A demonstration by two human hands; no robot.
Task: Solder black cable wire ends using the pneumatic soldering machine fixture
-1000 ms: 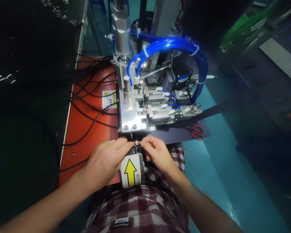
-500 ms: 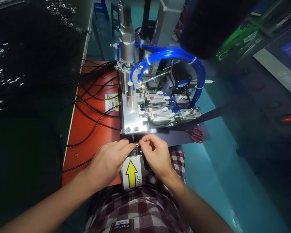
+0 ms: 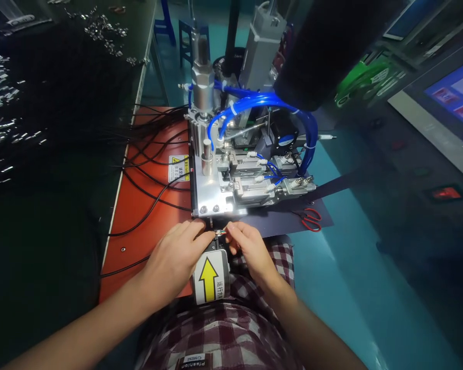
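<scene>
Fine multicoloured wires [image 3: 221, 233] lie between the fingertips of both hands, just in front of a polished metal plate [image 3: 208, 198]. Right hand [image 3: 251, 249]: thumb and forefinger pinched together on the wires. Left hand [image 3: 177, 253]: thumb at the opposite end; its grip cannot be determined. Adjacent: glossy blue tubing [image 3: 262, 100], smooth orange-red panel [image 3: 144, 218], flat white arrow label [image 3: 209, 279].
</scene>
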